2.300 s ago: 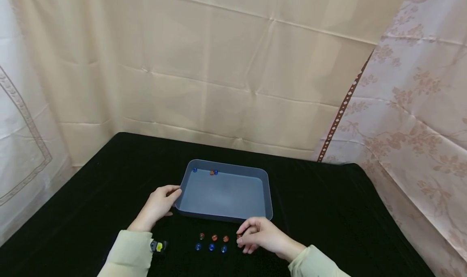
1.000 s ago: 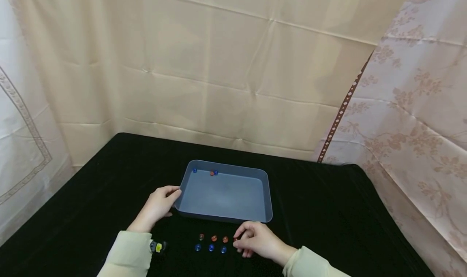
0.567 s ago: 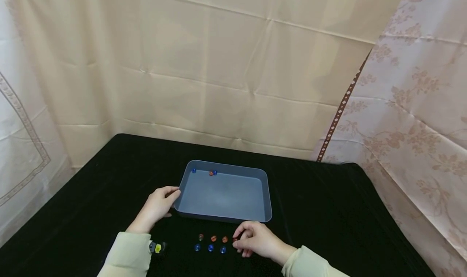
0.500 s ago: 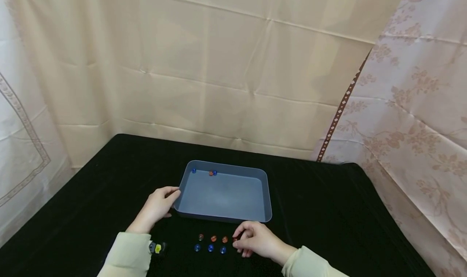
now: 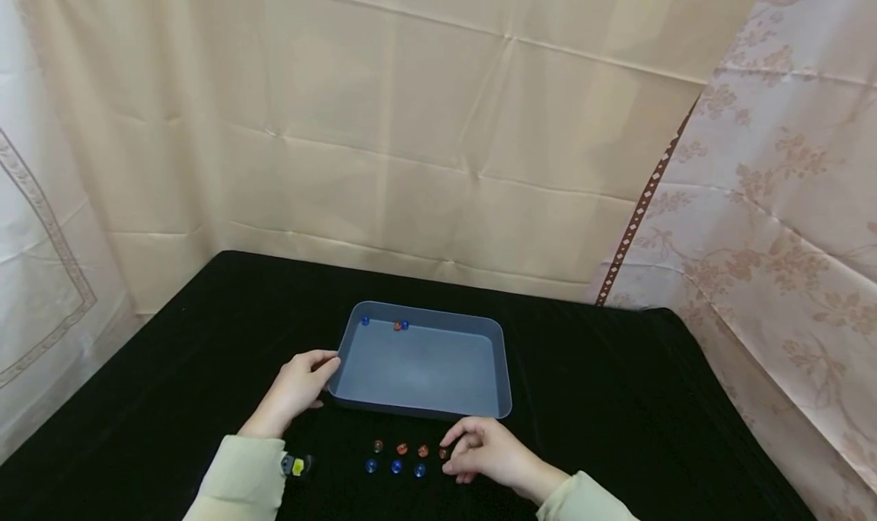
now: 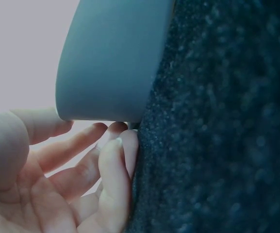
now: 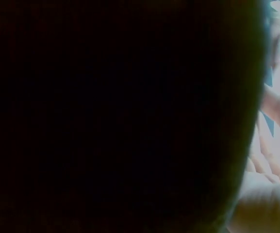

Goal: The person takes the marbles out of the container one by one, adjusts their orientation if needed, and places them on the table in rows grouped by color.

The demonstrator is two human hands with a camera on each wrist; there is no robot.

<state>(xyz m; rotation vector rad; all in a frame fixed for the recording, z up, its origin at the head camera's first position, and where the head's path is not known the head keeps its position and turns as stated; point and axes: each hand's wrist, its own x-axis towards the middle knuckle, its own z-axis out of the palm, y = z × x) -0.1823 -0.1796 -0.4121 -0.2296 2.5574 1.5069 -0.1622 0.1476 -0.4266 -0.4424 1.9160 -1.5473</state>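
In the head view, my left hand (image 5: 298, 384) rests at the left side of a blue-grey tray (image 5: 503, 353), thumb and fingertips against its wall. The left wrist view shows the relaxed fingers of that hand touching the tray (image 6: 110, 63). Right of the front marbles is my right hand (image 5: 489, 452), thumb and index finger apart beside a dark reddish marble (image 5: 443, 453). That marble ends a row with a brownish marble (image 5: 378, 445) and two orange ones (image 5: 402, 449). Blue marbles (image 5: 396, 466) form a nearer row. A dark shape blocks most of the right wrist view.
Inside the tray, along its far wall, lie a blue marble (image 5: 365, 321) and an orange marble (image 5: 397, 325) beside another blue one (image 5: 405, 324). Black cloth (image 5: 603, 399) covers the table. Beige curtains (image 5: 384, 125) hang behind it.
My right hand brought the reddish marble left to the row's end. Its thumb and index finger have since parted from the marble and drawn slightly right. My left hand stays at the tray.
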